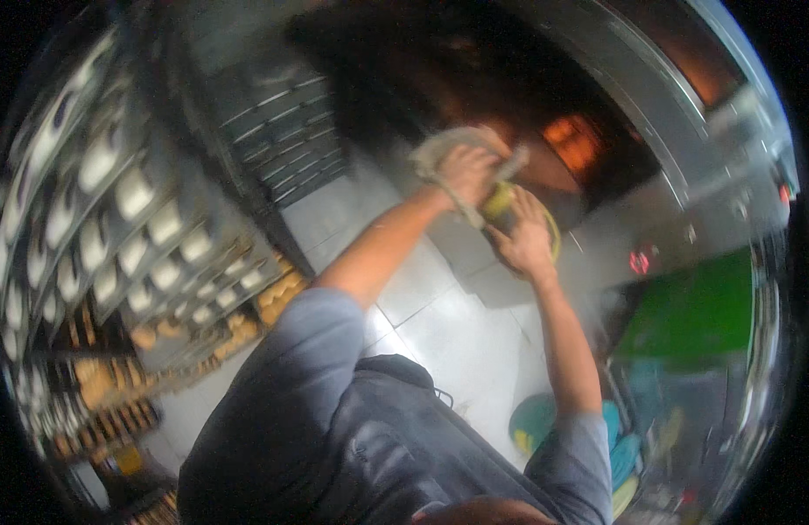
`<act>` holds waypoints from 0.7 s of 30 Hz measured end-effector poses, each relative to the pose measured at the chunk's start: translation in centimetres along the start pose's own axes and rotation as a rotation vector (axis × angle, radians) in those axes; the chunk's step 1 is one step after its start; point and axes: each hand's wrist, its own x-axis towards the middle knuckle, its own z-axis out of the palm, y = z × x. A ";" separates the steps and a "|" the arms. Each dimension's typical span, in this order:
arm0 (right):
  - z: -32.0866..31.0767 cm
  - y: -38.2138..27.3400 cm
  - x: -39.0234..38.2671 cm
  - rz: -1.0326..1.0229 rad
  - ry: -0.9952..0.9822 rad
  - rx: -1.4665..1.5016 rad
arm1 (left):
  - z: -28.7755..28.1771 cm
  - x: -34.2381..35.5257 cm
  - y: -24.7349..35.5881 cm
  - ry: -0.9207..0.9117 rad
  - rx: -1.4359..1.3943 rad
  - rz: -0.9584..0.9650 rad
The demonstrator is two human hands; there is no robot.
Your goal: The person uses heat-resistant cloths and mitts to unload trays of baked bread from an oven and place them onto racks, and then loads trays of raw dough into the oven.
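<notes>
My left hand [468, 172] reaches forward to the mouth of an oven [404, 61], closed on a beige cloth [441, 147] that bunches around the fingers and trails below the wrist. Just to its right, my right hand [528, 234] rests its fingers over a yellow-edged cloth or pad [499, 201] and holds it from above, with the thumb on the near side. Motion blurs both hands. Whether anything else lies under the cloths cannot be made out.
An orange glow [572, 144] shows at the oven. Left stands a tall rack [238, 210] with pale loaves [133, 192] and browned bread [282, 297]. Beyond it is a dark slotted rack [286, 131]. A green panel [693, 306] and teal items [626, 451] are at right, above white floor tiles [422, 289].
</notes>
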 end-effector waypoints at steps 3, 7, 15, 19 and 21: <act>-0.7 -0.1 0.0 -0.006 0.007 0.045 | 0.5 0.0 -0.4 -0.094 -0.004 -0.039; -0.8 0.3 -0.5 -0.017 0.021 0.069 | 0.6 0.2 -0.3 -0.101 -0.049 -0.020; -0.6 0.0 -0.4 0.008 0.000 0.058 | 0.4 -0.2 -0.6 -0.056 -0.037 0.009; -1.2 -0.9 -0.2 0.049 0.002 0.061 | 0.4 -0.3 -0.8 -0.040 -0.053 0.023; -1.3 -0.9 -0.3 0.054 -0.001 0.059 | 0.2 -0.2 -0.8 -0.065 -0.052 0.033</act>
